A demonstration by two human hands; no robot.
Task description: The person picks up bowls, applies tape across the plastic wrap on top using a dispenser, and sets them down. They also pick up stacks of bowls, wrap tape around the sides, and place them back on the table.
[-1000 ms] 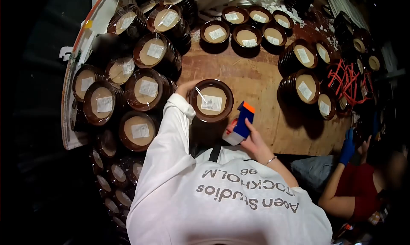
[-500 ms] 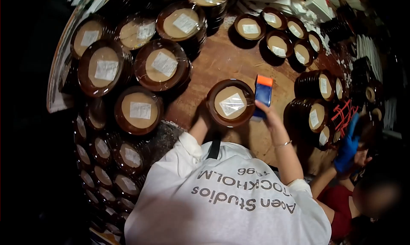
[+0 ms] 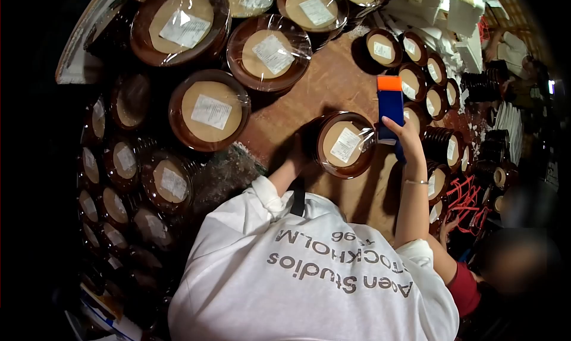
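Observation:
A stack of brown-rimmed round dishes point(image 3: 346, 146), wrapped in clear film with a white label on top, stands mid-table. My left hand point(image 3: 292, 158) rests against its left side in shadow, its fingers mostly hidden. On the right, my right hand point(image 3: 403, 136) grips a flat blue tool with an orange end point(image 3: 390, 100), held upright just beyond the stack's right rim. Past the left hand sits a larger wrapped stack point(image 3: 209, 110).
Large wrapped stacks point(image 3: 269, 54) crowd the far left, with smaller ones point(image 3: 380, 48) at the far right. Red strapping point(image 3: 465, 203) lies at the right, near a co-worker's red sleeve point(image 3: 464, 288). White foam pieces point(image 3: 464, 16) are piled behind.
The view has shifted. My right hand and the blue tool have moved up and right, away from the central stack. The co-worker's blue-gloved hand no longer shows.

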